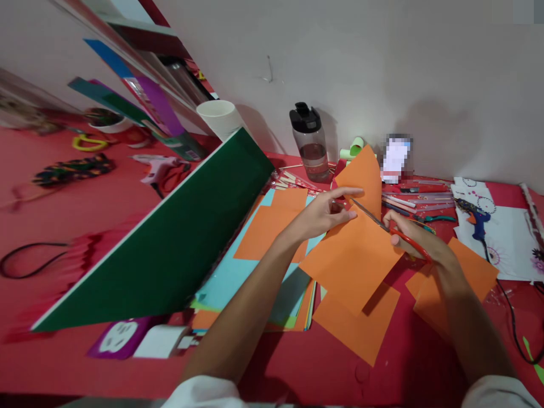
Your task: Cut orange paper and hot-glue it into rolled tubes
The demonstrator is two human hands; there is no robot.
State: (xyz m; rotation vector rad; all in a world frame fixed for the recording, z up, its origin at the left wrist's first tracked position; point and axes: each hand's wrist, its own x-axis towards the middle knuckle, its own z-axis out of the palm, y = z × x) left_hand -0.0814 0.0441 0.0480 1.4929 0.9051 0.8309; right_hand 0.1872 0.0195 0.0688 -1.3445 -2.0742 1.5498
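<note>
My left hand [321,215] is closed on an orange paper sheet [352,255], thumb on top near its upper edge. In my right hand [410,232] is a pair of scissors [410,245] with red handles. Their blades [369,214] lie across the orange sheet, just right of my left fingertips. Beyond the blades the upper part of the paper [363,175] stands up toward the wall. Below the held sheet, another orange piece [357,328] lies on the red table [331,374].
To the left, a green board [170,243] leans beside a stack of blue and orange papers [238,277]. A water bottle [312,147], a phone [396,158] and thin sticks stand or lie at the back. Right are cut orange pieces [471,272] and a blue glue gun [480,224].
</note>
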